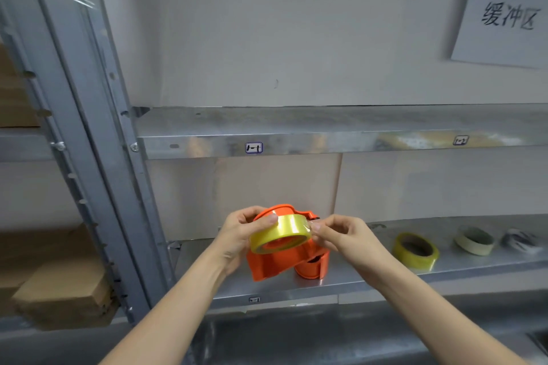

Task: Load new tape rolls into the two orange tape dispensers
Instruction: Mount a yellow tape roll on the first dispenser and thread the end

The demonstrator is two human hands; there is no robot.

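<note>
My left hand holds an orange tape dispenser in the air in front of the lower shelf, thumb pressed on a yellow tape roll seated in it. My right hand pinches the roll's right edge, where the loose tape end is, between thumb and fingers. A second orange tape dispenser stands on the shelf just behind and below, mostly hidden by the held one. Another yellow tape roll lies flat on the shelf to the right.
The lower metal shelf also carries a beige tape roll and a blurred white-and-black roll at the far right. An upper shelf runs above. Cardboard boxes sit left of the grey upright post.
</note>
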